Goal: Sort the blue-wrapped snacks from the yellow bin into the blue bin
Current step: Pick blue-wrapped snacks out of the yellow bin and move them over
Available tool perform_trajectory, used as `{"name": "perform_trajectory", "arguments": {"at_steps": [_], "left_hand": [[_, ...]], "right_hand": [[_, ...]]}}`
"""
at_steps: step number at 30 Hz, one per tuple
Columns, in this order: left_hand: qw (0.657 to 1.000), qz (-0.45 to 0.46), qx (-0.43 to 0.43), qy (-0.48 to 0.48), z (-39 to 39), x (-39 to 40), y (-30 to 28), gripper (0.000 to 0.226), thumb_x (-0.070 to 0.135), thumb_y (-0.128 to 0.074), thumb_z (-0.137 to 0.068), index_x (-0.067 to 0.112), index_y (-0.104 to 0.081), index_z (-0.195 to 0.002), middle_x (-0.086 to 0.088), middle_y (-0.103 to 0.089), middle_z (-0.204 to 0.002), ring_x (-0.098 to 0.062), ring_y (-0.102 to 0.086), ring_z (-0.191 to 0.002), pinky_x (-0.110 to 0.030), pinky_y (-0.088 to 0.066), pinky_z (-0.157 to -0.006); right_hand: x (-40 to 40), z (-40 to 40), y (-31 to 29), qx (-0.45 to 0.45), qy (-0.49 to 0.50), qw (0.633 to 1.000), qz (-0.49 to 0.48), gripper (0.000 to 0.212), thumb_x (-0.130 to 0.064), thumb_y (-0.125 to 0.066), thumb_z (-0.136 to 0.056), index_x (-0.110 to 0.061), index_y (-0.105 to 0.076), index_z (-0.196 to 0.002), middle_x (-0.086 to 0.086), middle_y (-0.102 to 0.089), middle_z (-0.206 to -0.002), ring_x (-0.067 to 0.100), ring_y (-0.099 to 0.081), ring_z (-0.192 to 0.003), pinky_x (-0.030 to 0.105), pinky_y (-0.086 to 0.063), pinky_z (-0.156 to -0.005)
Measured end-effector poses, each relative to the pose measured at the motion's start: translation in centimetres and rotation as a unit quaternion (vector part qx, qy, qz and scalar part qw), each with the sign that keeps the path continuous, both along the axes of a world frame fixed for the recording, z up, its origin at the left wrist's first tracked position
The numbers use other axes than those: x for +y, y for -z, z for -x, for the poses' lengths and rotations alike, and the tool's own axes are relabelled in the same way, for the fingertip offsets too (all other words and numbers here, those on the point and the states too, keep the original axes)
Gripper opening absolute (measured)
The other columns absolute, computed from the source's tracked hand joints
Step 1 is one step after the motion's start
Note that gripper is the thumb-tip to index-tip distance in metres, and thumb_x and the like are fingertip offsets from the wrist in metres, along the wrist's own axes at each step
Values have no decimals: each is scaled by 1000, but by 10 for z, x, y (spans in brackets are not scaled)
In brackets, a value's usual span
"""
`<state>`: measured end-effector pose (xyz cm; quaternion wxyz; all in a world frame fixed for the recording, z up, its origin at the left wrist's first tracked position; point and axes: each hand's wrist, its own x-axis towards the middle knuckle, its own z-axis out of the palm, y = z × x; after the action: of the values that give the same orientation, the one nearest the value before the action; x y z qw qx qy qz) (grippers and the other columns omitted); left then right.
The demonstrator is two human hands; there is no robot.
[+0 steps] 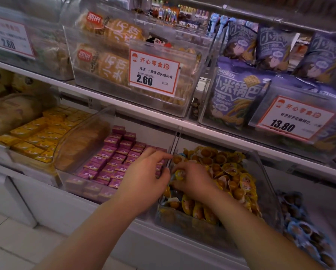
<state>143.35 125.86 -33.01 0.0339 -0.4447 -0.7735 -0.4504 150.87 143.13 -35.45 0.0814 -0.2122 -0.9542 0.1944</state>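
Note:
The clear bin of yellow-wrapped snacks (231, 172) sits on the bottom shelf at centre right. A few blue-edged wrappers show among them, one (182, 155) by the back left corner. The bin of blue-wrapped snacks (303, 230) stands to its right, dim and blurred. My right hand (194, 182) is down in the yellow bin's left side and pinches a small wrapped snack (179, 174); its wrapper colour is unclear. My left hand (145, 178) hovers at that bin's left wall with bent fingers, index tip near the rim. Whether it holds anything is hidden.
A bin of purple boxes (112, 162) sits left of the yellow bin, then yellow boxes (38, 137). The shelf above carries clear bins of orange bags (108, 61) and purple bags (239, 94) with price tags. White floor tiles (17, 240) lie below left.

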Motion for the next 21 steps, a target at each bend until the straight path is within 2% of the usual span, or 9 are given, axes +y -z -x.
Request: {"name": "perform_trajectory", "arguments": {"at_steps": [4,6,9,11,13,15,16,19,21], "left_hand": [[992,-123,22,-18,-15,7,-14,20,23,-54,-92,28,-66,-106,21,-55,-106,4,-56,-97,-6,-42,-76],[990,-136,28,9,-27,16,-15,20,24,-53,-91,28,-65,-107,20,-54,-107,2,-56,-97,-7,-42,-77],[992,-105,-5,62,-48,39,-7,31,40,-53,-91,42,-53,-122,24,-48,-118,8,-52,-109,-2,-38,-83],[981,-91,-120,125,-58,56,-3,48,47,-61,-87,58,-39,-128,25,-46,-127,12,-50,-116,-3,-39,-91],[948,-86,-234,196,-62,72,4,57,32,-71,-87,50,-42,-133,15,-55,-132,5,-57,-115,-18,-48,-97],[950,-69,-234,194,-61,83,10,45,16,-70,-89,35,-57,-128,7,-66,-124,-4,-63,-111,-31,-53,-97],[957,-69,-219,180,-61,87,12,39,12,-69,-89,32,-63,-123,8,-69,-119,-6,-65,-109,-33,-53,-96],[966,-73,-208,138,-57,92,15,34,3,-68,-88,28,-70,-112,10,-72,-108,-4,-69,-99,-27,-55,-87],[967,-64,-212,124,-54,95,18,34,-2,-68,-86,22,-71,-109,13,-73,-101,-1,-69,-92,-19,-54,-79]], "right_hand": [[22,-23,-26,116,74,976,170,22,-20,-83,-77,-25,-73,-96,-10,-67,-99,-9,-60,-84,0,-40,-67],[28,-43,-40,168,97,953,231,22,-17,-83,-77,-21,-74,-97,-9,-70,-101,-14,-61,-85,-1,-42,-74],[27,-74,-51,240,121,896,353,31,-16,-82,-77,-14,-74,-106,2,-75,-107,9,-71,-98,21,-54,-88],[23,-90,-50,259,126,857,427,41,-22,-81,-72,-10,-72,-110,7,-76,-107,20,-71,-101,32,-55,-90],[19,-101,-45,268,130,836,460,40,-24,-80,-71,-11,-71,-108,8,-76,-103,24,-72,-99,36,-55,-90],[17,-105,-37,284,140,819,478,26,-15,-77,-78,-13,-72,-103,8,-77,-99,23,-72,-98,34,-55,-89],[18,-106,-34,289,148,812,485,21,-11,-75,-81,-13,-72,-101,9,-77,-100,23,-72,-99,33,-54,-90],[26,-106,-27,280,155,803,503,16,-7,-74,-82,-13,-76,-97,9,-76,-102,26,-70,-103,38,-54,-95],[34,-109,-27,268,156,808,501,25,-20,-78,-76,-19,-77,-101,7,-76,-103,25,-71,-102,42,-54,-96]]}}
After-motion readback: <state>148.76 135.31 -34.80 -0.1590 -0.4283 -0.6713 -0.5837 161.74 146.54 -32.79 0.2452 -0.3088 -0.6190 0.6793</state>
